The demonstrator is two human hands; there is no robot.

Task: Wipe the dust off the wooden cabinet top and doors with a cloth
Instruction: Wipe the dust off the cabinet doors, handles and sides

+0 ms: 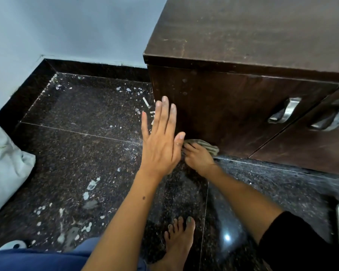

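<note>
- Low at the cabinet [223, 106] corner: right hand [199, 158] gripped the cloth [208, 146], pressed to the left door's bottom edge.
- Left hand [160, 141]: fingers straight, holding nothing, raised beside the door.
- Risk: cloth likely to drag over the gritty floor [86, 153], smearing dirt back onto wood.

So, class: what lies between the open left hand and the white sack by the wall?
In the head view, only dark floor flecked with white debris separates the left hand from the white sack.
</note>
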